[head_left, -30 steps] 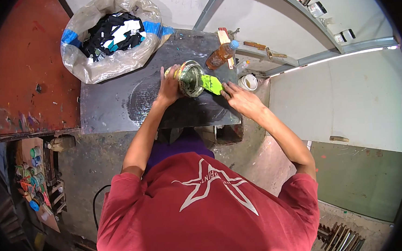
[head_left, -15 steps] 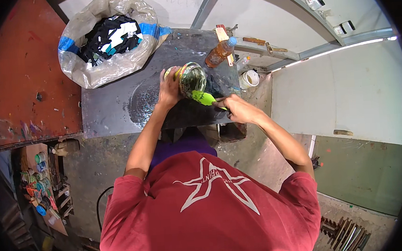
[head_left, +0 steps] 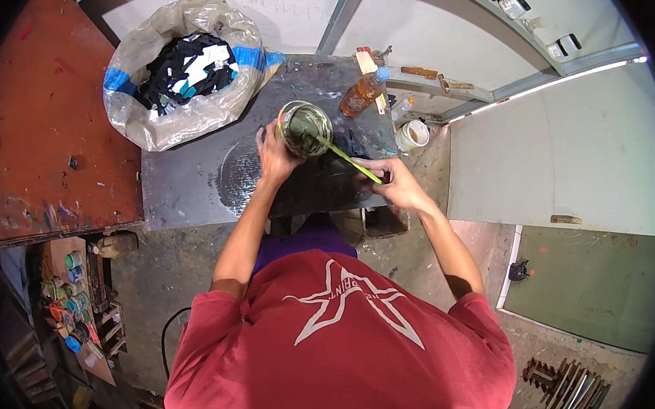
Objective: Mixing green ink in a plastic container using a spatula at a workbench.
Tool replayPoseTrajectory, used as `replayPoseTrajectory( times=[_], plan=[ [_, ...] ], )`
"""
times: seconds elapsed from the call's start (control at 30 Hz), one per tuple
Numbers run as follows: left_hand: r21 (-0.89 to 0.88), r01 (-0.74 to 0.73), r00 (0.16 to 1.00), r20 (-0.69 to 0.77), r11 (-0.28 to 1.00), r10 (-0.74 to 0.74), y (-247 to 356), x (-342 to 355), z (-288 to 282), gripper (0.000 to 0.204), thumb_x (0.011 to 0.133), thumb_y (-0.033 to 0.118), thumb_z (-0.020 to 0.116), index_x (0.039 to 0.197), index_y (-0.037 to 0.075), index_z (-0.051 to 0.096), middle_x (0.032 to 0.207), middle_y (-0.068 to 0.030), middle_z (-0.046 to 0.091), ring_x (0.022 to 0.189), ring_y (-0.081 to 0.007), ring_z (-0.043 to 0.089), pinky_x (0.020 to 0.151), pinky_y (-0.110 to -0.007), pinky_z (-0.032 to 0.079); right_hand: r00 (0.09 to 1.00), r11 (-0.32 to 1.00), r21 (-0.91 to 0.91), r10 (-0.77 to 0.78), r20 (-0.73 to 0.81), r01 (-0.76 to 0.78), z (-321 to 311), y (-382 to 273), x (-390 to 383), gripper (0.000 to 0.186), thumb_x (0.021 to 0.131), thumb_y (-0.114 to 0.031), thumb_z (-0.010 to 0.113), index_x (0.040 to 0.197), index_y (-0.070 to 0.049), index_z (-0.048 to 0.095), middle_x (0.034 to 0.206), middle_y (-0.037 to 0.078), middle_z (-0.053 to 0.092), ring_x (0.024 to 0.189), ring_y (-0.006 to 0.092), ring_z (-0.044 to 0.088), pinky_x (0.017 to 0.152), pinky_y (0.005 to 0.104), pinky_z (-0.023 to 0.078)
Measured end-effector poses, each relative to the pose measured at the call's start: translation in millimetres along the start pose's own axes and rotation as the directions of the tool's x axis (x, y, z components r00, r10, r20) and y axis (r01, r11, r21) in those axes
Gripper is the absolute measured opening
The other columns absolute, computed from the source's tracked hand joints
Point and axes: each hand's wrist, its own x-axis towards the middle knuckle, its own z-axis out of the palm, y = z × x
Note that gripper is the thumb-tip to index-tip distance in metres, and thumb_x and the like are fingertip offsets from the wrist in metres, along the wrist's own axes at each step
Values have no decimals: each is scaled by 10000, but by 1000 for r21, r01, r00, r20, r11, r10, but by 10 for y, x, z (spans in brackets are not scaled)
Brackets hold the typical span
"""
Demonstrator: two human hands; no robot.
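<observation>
A clear, paint-smeared jar is tipped so its mouth shows, with dark greenish residue inside. My left hand is closed round its left side. My right hand grips the handle of a bright green spatula, whose far end goes into the jar's mouth and is partly hidden there. Just behind the spatula, a dark crumpled cloth lies on the dark tabletop. A bottle of amber liquid with a blue cap stands beyond the jar to the right.
At the back left sits a large plastic sack full of black and white scraps. A reddish-brown board borders the table's left side. Right of the table is a white bucket. Paint jars stand on a low shelf at lower left.
The jar has turned its mouth more upward, toward me. The spatula's blade has moved from the jar's rim to inside it, and my right hand has shifted slightly right and nearer.
</observation>
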Motion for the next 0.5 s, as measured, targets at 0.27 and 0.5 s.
replayPoseTrajectory(
  times=[0.27, 0.5],
  plan=[
    [1, 139, 990, 11, 990, -139, -56, 3, -47, 1200, 516, 354, 1004, 1515, 51, 413, 1407, -163, 513, 1330, -355, 477, 1136, -531, 332, 820, 760, -553, -528, -219, 342, 371, 384, 258, 419, 823, 17, 740, 1239, -6, 693, 1133, 193, 709, 1043, 381, 681, 895, 425, 559],
    [-22, 251, 968, 34, 968, -250, -114, -18, -32, 1186, 490, 319, 1016, 1491, 60, 436, 1422, -148, 517, 1356, -349, 465, 1143, -523, 334, 812, 563, -809, -546, -207, 172, 520, 225, 429, 613, 807, 58, 607, 1404, -81, 589, 1183, 128, 662, 1003, 350, 664, 816, 462, 581]
  ],
)
